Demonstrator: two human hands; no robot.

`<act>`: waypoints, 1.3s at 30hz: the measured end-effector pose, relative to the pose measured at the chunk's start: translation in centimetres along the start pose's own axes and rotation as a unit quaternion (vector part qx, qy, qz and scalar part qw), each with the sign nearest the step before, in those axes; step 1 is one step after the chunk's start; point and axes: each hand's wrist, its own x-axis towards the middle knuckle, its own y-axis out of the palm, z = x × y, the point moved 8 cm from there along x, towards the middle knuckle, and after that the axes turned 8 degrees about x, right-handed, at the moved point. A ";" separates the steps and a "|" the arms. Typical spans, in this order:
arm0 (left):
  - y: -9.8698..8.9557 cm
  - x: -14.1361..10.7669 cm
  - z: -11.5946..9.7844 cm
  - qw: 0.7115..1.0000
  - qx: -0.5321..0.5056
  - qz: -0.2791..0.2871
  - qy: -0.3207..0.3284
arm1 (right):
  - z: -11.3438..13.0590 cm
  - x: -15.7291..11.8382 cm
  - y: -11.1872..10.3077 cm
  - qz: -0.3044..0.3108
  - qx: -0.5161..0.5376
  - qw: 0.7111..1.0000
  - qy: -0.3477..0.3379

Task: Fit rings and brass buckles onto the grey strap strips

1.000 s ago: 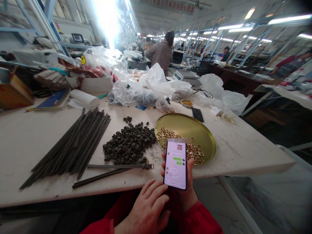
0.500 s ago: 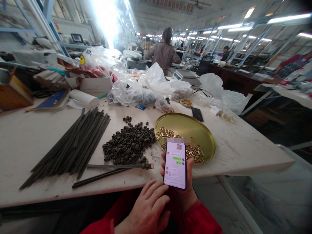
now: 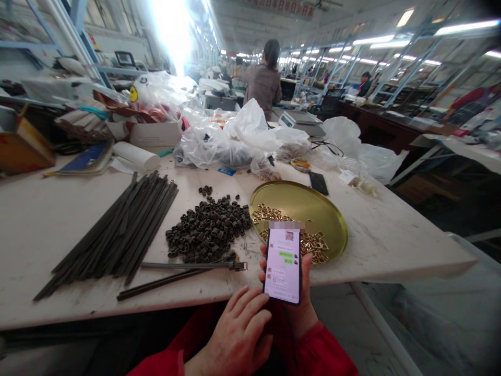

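My right hand [image 3: 306, 305] is wrapped around a smartphone [image 3: 282, 269], its lit screen showing a chat with green message bubbles. At the phone's lower left corner is my left hand [image 3: 238, 329], fingers stretched out and slightly apart; whether a fingertip touches the phone I cannot tell. Behind the phone, a round gold tray [image 3: 313, 203] holds many small gold-coloured buckles [image 3: 313, 243]. Left of the tray lies a heap of small dark loops [image 3: 207, 230]. Two dark straps [image 3: 188, 266], at least one with a gold buckle, lie near the table's front edge.
A stack of long dark strips [image 3: 117, 224] covers part of the table [image 3: 391, 235] at left. Clear plastic bags [image 3: 219, 146], a paper roll [image 3: 135, 156], a dark phone-like slab [image 3: 318, 183] and a scale [image 3: 299, 122] stand further back. Another person [image 3: 266, 78] is beyond the table.
Both hands and the phone stay almost as they were. The view has shifted slightly. The person beyond the table has turned and moved an arm.
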 end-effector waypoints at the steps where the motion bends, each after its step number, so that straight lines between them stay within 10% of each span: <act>1: 0.1 0.0 0.0 1.000 0.000 -0.001 0.000 | 0.0 0.0 0.0 0.000 0.000 1.000 0.001; 39: -0.2 0.0 -0.1 1.000 0.008 -0.011 -0.009 | 0.1 0.0 -0.3 -0.016 -0.003 1.000 -0.009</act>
